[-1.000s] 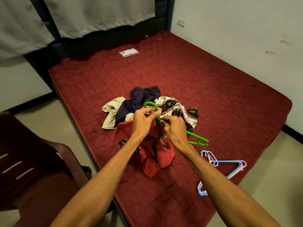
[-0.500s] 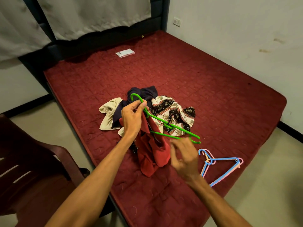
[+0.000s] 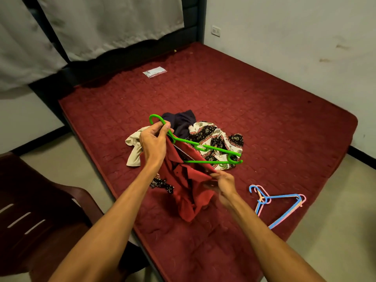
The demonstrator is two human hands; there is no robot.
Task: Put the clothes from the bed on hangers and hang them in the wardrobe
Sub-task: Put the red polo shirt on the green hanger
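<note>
Near the front edge of the bed (image 3: pixel 264 119), left hand (image 3: pixel 155 139) grips the green hanger (image 3: pixel 205 148), right hand (image 3: pixel 223 183) pinches the red shirt (image 3: pixel 184 180); only half-threaded, it may slip off

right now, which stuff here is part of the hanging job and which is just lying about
Part of the job:
- green hanger, gripped by the left hand
- red shirt, pinched by the right hand
- navy garment, patterned garment, beige garment on the bed
- blue and pink hangers

Just lying about:
- small packet
- chair
- curtain
- wall socket
</note>
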